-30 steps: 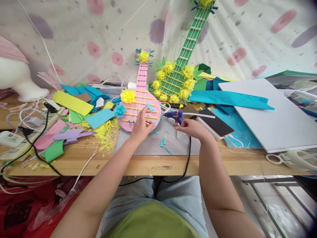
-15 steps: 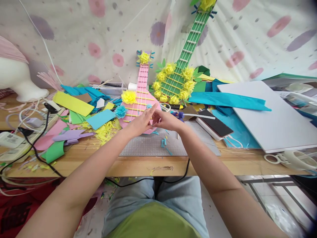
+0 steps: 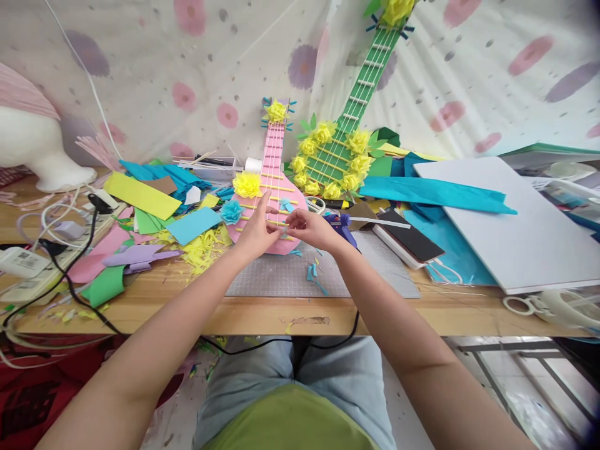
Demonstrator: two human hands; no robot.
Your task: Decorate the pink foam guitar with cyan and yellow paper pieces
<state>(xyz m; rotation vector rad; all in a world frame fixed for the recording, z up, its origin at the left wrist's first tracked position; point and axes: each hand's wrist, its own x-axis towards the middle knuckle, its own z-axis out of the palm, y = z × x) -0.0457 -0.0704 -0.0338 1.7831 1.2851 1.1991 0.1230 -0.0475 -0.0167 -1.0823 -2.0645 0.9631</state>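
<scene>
A pink toy guitar (image 3: 270,245) with yellow bars and white strings leans at the back of the table. My left hand (image 3: 259,235) is in front of its body, index finger stretched upward and thumb meeting the right fingertips. Beside it my right hand (image 3: 310,229) is closed in a pinch. A tiny pale bit shows between the fingertips, too small to name. On the guitar sit a yellow paper flower (image 3: 247,184), a blue paper flower (image 3: 231,212) and a small light-blue paper piece (image 3: 286,204) just above my hands.
A green toy guitar (image 3: 344,128) ringed with yellow flowers leans behind. A purple glue gun (image 3: 341,226) lies right of my hands, near a phone (image 3: 407,234). Blue scraps (image 3: 311,272) dot the grey cutting mat (image 3: 267,281). Coloured paper (image 3: 140,197) and cables (image 3: 70,284) lie left.
Both hands have shifted slightly down the guitar's body and a little apart, uncovering the light-blue piece. The right fingers are now in a pinch at the left thumb. The view has moved slightly.
</scene>
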